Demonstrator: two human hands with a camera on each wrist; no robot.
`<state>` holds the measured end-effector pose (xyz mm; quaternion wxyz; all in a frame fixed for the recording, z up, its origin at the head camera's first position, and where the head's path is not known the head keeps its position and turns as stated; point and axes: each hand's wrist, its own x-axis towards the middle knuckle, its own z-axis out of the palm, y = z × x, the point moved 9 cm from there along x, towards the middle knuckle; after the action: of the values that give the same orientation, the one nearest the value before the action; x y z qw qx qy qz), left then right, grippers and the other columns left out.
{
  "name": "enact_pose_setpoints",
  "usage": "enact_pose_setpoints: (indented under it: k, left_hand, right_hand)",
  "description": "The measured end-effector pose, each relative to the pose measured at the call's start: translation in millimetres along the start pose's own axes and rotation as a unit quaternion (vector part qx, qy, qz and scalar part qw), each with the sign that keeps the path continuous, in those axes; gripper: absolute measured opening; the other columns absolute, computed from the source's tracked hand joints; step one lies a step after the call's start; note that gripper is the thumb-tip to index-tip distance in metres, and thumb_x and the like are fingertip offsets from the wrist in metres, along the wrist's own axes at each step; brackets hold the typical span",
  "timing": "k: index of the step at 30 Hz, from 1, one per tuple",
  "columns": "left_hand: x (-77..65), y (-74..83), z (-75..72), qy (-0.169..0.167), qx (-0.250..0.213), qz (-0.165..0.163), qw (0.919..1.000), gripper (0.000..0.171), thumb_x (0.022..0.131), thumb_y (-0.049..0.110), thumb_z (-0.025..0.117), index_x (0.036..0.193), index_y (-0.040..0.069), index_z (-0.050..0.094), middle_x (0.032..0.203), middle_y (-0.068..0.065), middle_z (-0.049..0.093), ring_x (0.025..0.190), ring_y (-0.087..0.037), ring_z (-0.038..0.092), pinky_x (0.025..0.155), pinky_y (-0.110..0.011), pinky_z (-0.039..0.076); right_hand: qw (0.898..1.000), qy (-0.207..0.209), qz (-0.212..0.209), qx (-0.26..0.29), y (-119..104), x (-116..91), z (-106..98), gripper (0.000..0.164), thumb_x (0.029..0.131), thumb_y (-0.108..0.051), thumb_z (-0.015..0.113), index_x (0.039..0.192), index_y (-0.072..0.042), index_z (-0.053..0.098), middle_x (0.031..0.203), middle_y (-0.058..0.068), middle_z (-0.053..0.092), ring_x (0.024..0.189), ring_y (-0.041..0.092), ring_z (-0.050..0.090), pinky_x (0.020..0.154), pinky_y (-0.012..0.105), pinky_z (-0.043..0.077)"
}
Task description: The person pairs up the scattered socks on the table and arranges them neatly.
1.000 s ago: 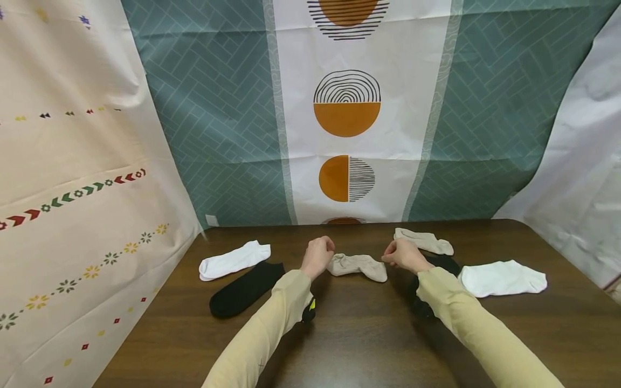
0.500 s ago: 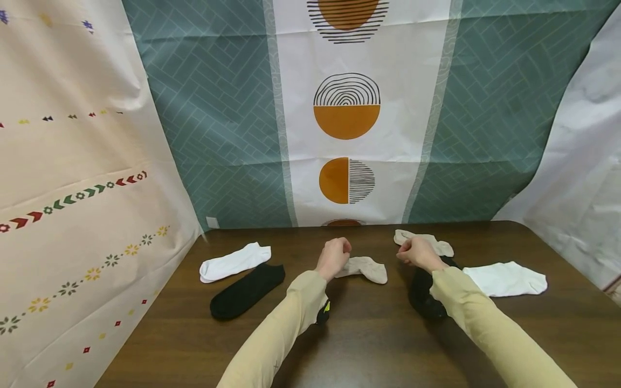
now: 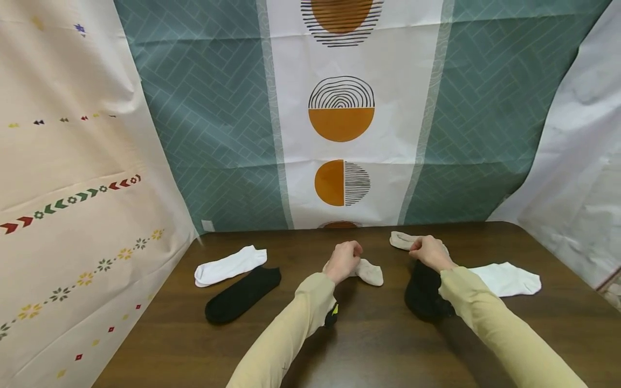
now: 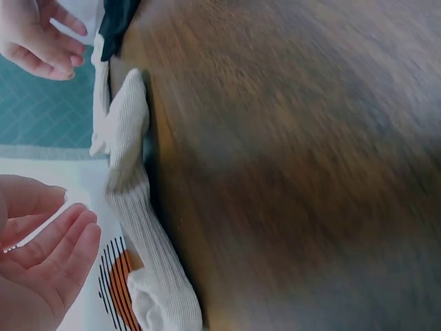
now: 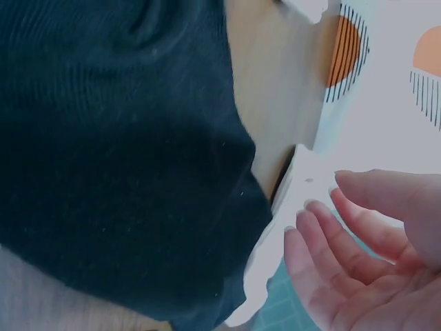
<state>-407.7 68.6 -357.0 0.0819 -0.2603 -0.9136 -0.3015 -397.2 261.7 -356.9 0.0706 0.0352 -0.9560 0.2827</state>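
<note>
My left hand [image 3: 342,261] hovers over a beige sock [image 3: 371,273] and hides part of it in the head view. The left wrist view has that ribbed sock [image 4: 148,221] lying bunched on the table, apart from the loosely bent fingers of the left hand [image 4: 52,255]. My right hand [image 3: 430,253] is above a black sock [image 3: 422,293], overlapping a second beige sock [image 3: 402,241] farther back. In the right wrist view the black sock [image 5: 124,165] fills the left side, and the right hand [image 5: 375,255] has relaxed fingers with nothing between them.
A white sock [image 3: 230,267] and a black sock [image 3: 242,296] lie at the left of the brown table [image 3: 368,345]. Another white sock [image 3: 509,279] lies to the right, partly behind the right sleeve. A patterned curtain [image 3: 223,134] hangs behind the table's back edge.
My left hand has moved right, from beside the near beige sock to over it. The right hand has shifted right, uncovering more of the black sock. The socks keep their places.
</note>
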Motion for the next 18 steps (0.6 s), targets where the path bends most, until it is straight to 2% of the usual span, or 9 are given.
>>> enact_pose_setpoints:
  k: [7,13,18]
  left_hand:
    - [2.0,8.2,7.7,-0.008,-0.022,0.009,0.9997,0.012,0.08,0.0,0.061,0.092,0.001,0.063,0.083,-0.004,0.061,0.077,-0.015,0.056,0.068,-0.022,0.042]
    - [4.5,17.2,13.7,-0.013,-0.028,0.018,0.9994,0.014,0.081,0.001,0.061,0.095,0.001,0.063,0.081,-0.004,0.06,0.076,-0.015,0.055,0.068,-0.022,0.042]
    - [6.9,22.3,20.9,-0.022,-0.028,0.023,0.9991,0.015,0.081,0.001,0.062,0.096,0.001,0.063,0.081,-0.003,0.059,0.076,-0.015,0.054,0.067,-0.022,0.041]
  right_hand:
    - [1.0,-0.006,0.001,-0.009,8,-1,-1,0.016,0.079,-0.006,0.06,0.089,0.008,0.059,0.083,0.017,0.058,0.077,0.034,0.054,0.067,0.044,0.042]
    - [0.998,-0.02,-0.012,-0.056,12,2,3,0.031,0.083,-0.006,0.057,0.106,0.015,0.053,0.103,0.032,0.053,0.091,0.044,0.052,0.072,0.049,0.042]
    - [0.995,-0.023,-0.029,-0.094,14,4,9,0.036,0.084,-0.008,0.058,0.109,0.017,0.051,0.105,0.034,0.052,0.094,0.046,0.05,0.076,0.05,0.041]
